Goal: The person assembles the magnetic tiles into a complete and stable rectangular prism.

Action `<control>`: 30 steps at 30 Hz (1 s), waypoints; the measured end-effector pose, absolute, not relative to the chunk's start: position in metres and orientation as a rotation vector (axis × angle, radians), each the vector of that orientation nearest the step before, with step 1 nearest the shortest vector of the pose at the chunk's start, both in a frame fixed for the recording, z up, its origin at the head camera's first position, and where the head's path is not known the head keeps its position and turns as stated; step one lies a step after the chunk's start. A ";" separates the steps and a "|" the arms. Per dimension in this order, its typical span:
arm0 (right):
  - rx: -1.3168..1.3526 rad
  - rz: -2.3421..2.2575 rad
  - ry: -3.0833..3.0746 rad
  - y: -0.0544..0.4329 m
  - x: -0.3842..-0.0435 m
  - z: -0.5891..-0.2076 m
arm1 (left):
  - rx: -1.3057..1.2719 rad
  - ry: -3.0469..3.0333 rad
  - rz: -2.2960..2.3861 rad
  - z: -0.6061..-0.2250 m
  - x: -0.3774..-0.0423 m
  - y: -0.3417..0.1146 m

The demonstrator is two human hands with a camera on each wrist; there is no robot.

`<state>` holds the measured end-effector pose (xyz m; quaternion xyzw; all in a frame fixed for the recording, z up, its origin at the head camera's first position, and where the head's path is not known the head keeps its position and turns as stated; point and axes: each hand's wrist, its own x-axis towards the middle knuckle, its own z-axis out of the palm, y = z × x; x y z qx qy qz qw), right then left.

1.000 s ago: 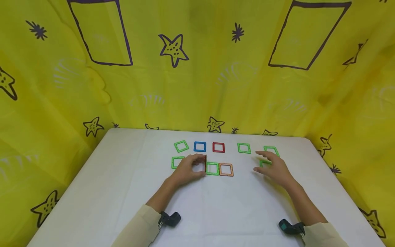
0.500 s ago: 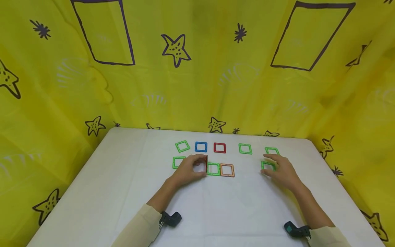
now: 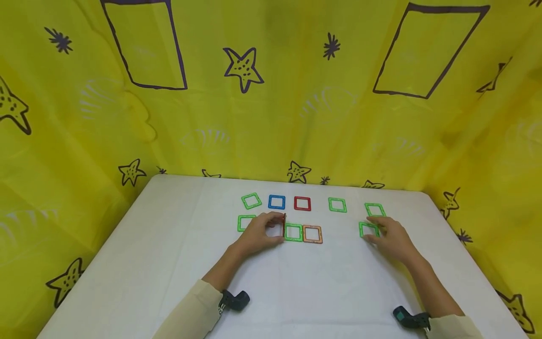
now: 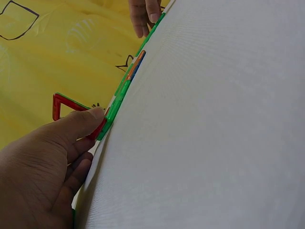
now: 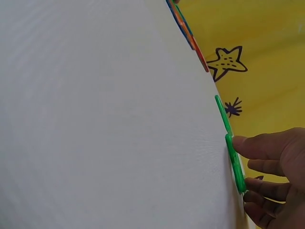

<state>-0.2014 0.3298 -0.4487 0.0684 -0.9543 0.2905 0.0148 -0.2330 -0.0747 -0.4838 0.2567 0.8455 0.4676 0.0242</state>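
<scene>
- Your left hand [image 3: 259,232] pinches a red square tile [image 3: 282,224], thumb and fingers curled round it, holding it upright on edge against the left side of the green tile [image 3: 293,232] in the near row; the left wrist view shows the red tile [image 4: 71,110] standing up from the bench [image 3: 296,292].
- That green tile touches an orange tile [image 3: 312,234] at its 3 o'clock; the two lie flat, joined.
- Your right hand [image 3: 391,238] rests at 3 o'clock of the joined pair, well apart from it, fingers relaxed and laid at the edge of a loose green tile [image 3: 368,229]. The right wrist view shows the fingertips [image 5: 240,141] touching that tile, not curled round it.
- The step in hand looks like raising a wall on the flat row while fetching another piece.
- The next move likely calls for you to grip the loose green tile, carry it toward 9 o'clock and keep the red one steady.
- At 12 o'clock lie spare tiles: green [image 3: 251,201], blue [image 3: 276,202], red [image 3: 302,204], green [image 3: 337,205], green [image 3: 374,209]; another green [image 3: 244,222] sits at your left hand's 9 o'clock.
- No brand, label or writing can be read; the yellow cloth [image 3: 271,94] bears only drawn stars and outlines.
</scene>
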 end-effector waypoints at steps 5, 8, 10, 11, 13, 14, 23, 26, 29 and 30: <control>0.226 0.884 -2.946 0.334 -0.199 -0.453 | 0.799 2.618 1.443 -0.486 -0.233 -0.074; 0.225 0.872 -2.938 0.335 -0.198 -0.454 | 0.802 2.614 1.451 -0.486 -0.234 -0.074; 0.220 0.863 -2.945 0.336 -0.198 -0.453 | 0.805 2.610 1.455 -0.486 -0.233 -0.074; 0.214 0.859 -2.951 0.336 -0.198 -0.453 | 0.806 2.609 1.454 -0.486 -0.233 -0.073; 0.207 0.846 -2.962 0.336 -0.198 -0.453 | 0.808 2.608 1.454 -0.485 -0.233 -0.073; 0.206 0.840 -2.966 0.336 -0.198 -0.453 | 0.807 2.611 1.451 -0.485 -0.233 -0.073; 0.171 0.857 -2.973 0.333 -0.197 -0.452 | 0.815 2.619 1.440 -0.485 -0.234 -0.074; 0.142 0.910 -2.964 0.332 -0.196 -0.453 | 0.813 2.621 1.435 -0.485 -0.234 -0.074; 0.105 0.953 -2.954 0.332 -0.196 -0.452 | 0.812 2.624 1.433 -0.485 -0.233 -0.075; 0.098 0.963 -2.948 0.332 -0.196 -0.452 | 0.812 2.624 1.434 -0.485 -0.233 -0.075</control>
